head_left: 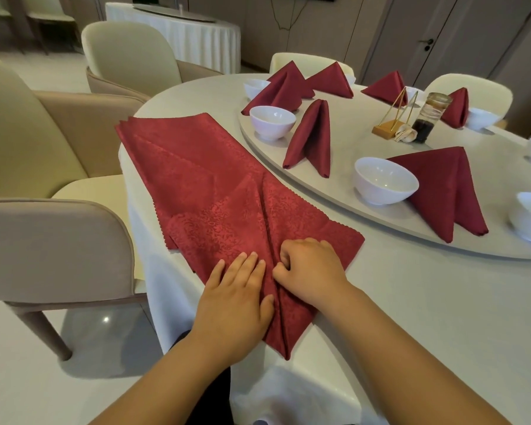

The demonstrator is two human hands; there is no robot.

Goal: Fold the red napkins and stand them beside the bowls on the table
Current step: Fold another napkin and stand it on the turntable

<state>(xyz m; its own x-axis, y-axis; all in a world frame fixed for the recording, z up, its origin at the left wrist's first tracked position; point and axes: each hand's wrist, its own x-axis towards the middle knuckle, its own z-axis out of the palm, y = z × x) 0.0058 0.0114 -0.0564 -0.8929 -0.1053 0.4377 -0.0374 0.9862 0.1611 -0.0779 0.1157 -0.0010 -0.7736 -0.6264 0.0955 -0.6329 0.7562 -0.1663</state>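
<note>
The half-folded napkin (239, 222) lies on the near edge of the surface (411, 308), in the lower middle of the frame. Two of its flaps meet at a centre seam. Its long axis follows that seam, from a point at the bottom of the frame up and slightly left.

The left hand (236, 302) rests flat on the left flap, its fingers (253, 266) straight and pressing the cloth down just beside the seam. The right hand (311, 271) sits right of the seam, touching it. Its fingers are curled and appear to pinch the cloth at the fold. Both hands are on the napkin's lower half, so most of the cloth stretches away from them towards the upper left. The right hand is nearer the seam, so the next fold probably starts there.

More flat napkins (166, 148) lie beneath, reaching towards the frame's upper left. To the right, on the turntable (334, 200), a standing napkin (311, 136) is near one white bowl (272, 122), and another pair stands further right.
</note>
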